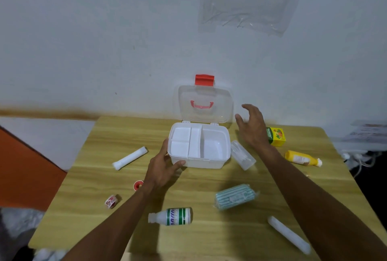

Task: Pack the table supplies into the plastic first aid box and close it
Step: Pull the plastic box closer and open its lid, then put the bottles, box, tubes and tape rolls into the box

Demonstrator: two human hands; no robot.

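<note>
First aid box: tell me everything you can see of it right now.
The first aid box is white plastic, standing open near the far edge of the table. Its clear lid stands up at the back, a red latch on top, a red handle showing through. A white divided tray fills the left side; the right is a deeper bay. No supplies inside. The left hand holds its front left corner; the right hand hovers beside the lid.

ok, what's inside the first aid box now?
First aid box holds only a white divider tray on its left; right compartment bare. Space under the tray is hidden.
</note>
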